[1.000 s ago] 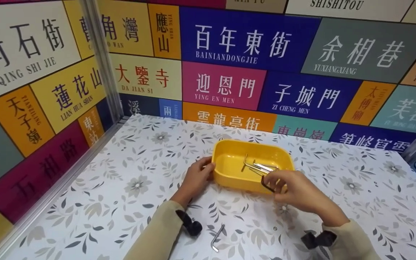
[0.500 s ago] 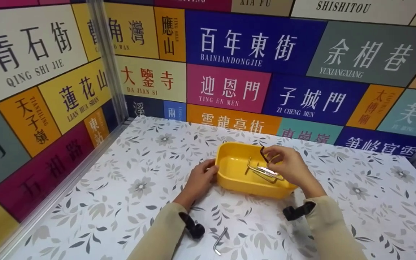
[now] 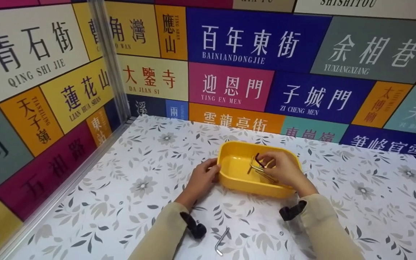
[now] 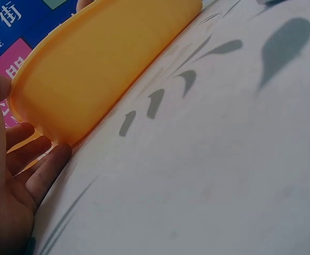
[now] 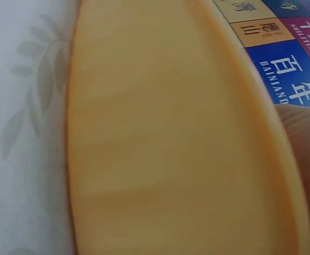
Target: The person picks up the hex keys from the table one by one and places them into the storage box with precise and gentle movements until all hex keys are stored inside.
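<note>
A yellow plastic bin (image 3: 244, 187) stands on the table in the head view. My left hand (image 3: 202, 177) rests against its left end; in the left wrist view the left fingers (image 4: 49, 170) lie loosely along the outer wall. Over the inside of the bin, my right hand (image 3: 282, 168) pinches a black hex key (image 3: 258, 160), its bent end showing past the fingertips. Several silver hex keys (image 3: 254, 168) lie in the bin just below, partly hidden by this hand. In the right wrist view the bin wall (image 5: 165, 127) covers most of the right hand.
A single silver hex key (image 3: 222, 241) lies on the flower-patterned tabletop (image 3: 150, 224), between the forearms near the front. Panels with street names (image 3: 229, 86) stand behind and to the left of the table. Black straps circle both wrists.
The right hand has carried the black hex key from in front of the bin up to its far side, then down and left into it, turning it. The left hand has stayed at the bin's end.
</note>
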`<state>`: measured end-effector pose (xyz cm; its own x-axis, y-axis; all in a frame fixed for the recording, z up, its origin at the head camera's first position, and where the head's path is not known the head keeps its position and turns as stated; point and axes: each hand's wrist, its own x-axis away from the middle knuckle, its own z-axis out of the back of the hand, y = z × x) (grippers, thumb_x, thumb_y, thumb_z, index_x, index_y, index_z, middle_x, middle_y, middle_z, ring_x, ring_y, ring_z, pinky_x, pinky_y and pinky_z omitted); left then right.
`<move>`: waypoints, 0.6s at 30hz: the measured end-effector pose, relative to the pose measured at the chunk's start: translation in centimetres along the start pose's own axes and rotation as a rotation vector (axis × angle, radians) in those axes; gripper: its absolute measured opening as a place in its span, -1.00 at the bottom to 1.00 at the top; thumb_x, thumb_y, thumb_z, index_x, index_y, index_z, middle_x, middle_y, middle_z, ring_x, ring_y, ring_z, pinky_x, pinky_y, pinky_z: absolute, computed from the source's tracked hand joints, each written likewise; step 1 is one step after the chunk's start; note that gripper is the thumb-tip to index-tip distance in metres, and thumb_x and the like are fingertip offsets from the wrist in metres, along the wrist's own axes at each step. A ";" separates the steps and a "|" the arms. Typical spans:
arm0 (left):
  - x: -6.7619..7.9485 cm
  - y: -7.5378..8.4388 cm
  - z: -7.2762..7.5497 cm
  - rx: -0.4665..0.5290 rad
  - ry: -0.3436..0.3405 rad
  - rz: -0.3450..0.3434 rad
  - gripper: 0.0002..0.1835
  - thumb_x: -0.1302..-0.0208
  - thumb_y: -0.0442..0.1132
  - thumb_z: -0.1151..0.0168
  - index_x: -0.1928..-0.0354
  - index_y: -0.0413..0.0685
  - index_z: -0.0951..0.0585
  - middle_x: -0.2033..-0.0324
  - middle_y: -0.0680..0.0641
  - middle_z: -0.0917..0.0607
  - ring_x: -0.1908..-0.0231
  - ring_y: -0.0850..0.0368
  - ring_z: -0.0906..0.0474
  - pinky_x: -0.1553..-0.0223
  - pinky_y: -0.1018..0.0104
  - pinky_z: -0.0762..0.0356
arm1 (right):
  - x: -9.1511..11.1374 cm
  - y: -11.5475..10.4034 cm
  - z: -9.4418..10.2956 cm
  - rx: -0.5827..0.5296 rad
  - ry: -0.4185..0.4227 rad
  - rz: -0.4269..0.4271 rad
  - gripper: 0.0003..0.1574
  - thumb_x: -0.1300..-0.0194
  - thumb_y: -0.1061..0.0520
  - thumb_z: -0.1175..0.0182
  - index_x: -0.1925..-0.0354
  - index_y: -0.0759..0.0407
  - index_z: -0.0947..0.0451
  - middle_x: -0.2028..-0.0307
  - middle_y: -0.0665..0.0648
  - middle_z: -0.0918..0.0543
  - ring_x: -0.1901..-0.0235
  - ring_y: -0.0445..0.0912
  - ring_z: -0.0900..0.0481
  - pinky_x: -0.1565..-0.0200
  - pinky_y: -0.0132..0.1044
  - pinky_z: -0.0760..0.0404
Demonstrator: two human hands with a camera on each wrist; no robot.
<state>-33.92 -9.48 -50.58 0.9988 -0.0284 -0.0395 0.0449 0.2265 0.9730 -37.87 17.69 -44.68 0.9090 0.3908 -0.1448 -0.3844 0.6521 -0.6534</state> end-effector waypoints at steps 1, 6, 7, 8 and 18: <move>0.0 0.0 0.0 0.005 -0.003 0.004 -0.50 -0.45 0.04 -0.06 -0.35 0.09 -0.52 -0.26 -0.02 -0.62 -0.09 0.10 -0.61 -0.19 0.16 -0.60 | -0.1 0.2 -0.2 0.000 -0.016 0.005 -0.60 -0.17 0.40 -0.30 -0.02 0.30 -0.66 0.19 0.29 -0.73 0.30 -0.04 -0.64 0.22 -0.33 -0.63; 0.1 -0.1 -0.2 0.021 -0.014 -0.005 -0.50 -0.45 0.00 -0.07 -0.35 0.04 -0.53 -0.22 -0.06 -0.64 -0.01 0.13 -0.63 -0.08 0.23 -0.65 | -0.2 0.7 -0.7 0.014 -0.074 -0.005 -0.60 -0.15 0.40 -0.29 0.01 0.26 -0.69 0.23 0.25 -0.72 0.36 -0.07 -0.60 0.31 -0.39 -0.60; 0.0 -0.1 -0.2 0.023 -0.015 -0.010 -0.50 -0.45 -0.01 -0.06 -0.35 0.02 -0.52 -0.21 -0.08 -0.65 0.00 0.13 -0.64 -0.06 0.24 -0.65 | -0.2 0.7 -0.8 0.025 -0.078 -0.012 -0.60 -0.15 0.40 -0.29 0.01 0.23 -0.70 0.24 0.23 -0.72 0.36 -0.07 -0.60 0.30 -0.37 -0.60; 0.0 -0.1 -0.2 0.023 -0.014 -0.016 -0.50 -0.46 -0.02 -0.06 -0.35 0.01 -0.52 -0.21 -0.08 -0.65 0.01 0.13 -0.64 -0.05 0.24 -0.65 | -0.2 0.7 -0.8 0.043 -0.081 -0.018 -0.60 -0.13 0.39 -0.29 0.02 0.20 -0.71 0.25 0.20 -0.72 0.37 -0.07 -0.59 0.29 -0.36 -0.60; 0.0 0.1 -0.1 0.024 0.000 -0.006 -0.50 -0.45 0.01 -0.07 -0.35 0.05 -0.52 -0.22 -0.04 -0.64 -0.03 0.12 -0.64 -0.13 0.19 -0.62 | -0.3 0.3 -1.0 0.192 -0.154 0.042 -0.64 -0.03 0.37 -0.35 0.15 0.14 -0.76 0.34 0.11 -0.72 0.34 -0.07 -0.53 0.25 -0.28 -0.57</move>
<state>-33.93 -9.36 -50.53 0.9986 -0.0293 -0.0451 0.0501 0.2027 0.9780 -38.09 17.11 -45.63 0.8623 0.5045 -0.0443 -0.4578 0.7390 -0.4942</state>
